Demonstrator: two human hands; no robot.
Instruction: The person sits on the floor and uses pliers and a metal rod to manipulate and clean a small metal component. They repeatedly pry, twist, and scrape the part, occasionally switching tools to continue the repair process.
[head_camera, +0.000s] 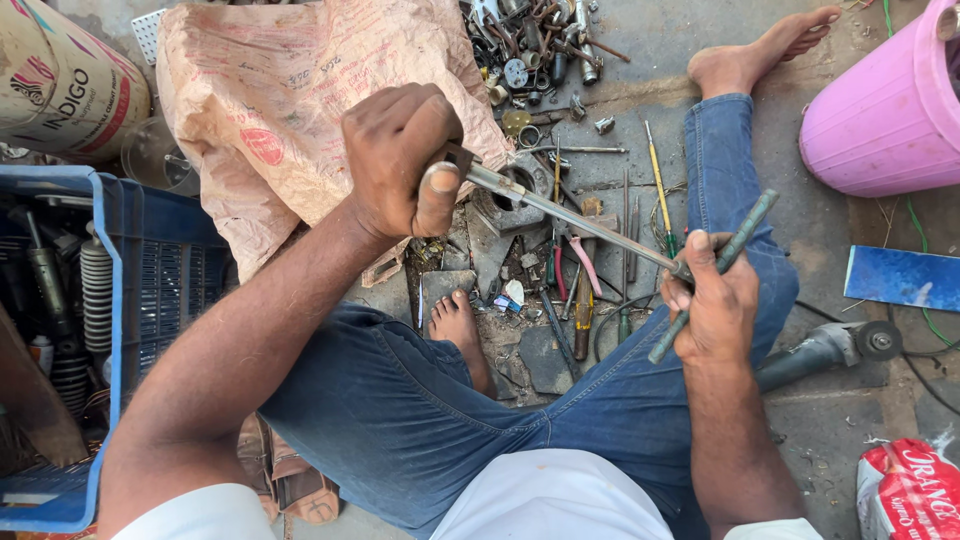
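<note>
Left hand: fist closed around file handle; file slants down-right, tip meeting rod. Right hand: fingers wrapped around rod, held above lap, slanting up-right. Scattered tools beneath.

Scattered hand tools crowd the floor between the person's legs. A blue crate blocks the left, a pink bucket the upper right. Bare concrete lies open beside the right knee.

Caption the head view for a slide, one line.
Seated on the ground, left hand grips a long metal tool against a grey rod held in the right hand.
</note>
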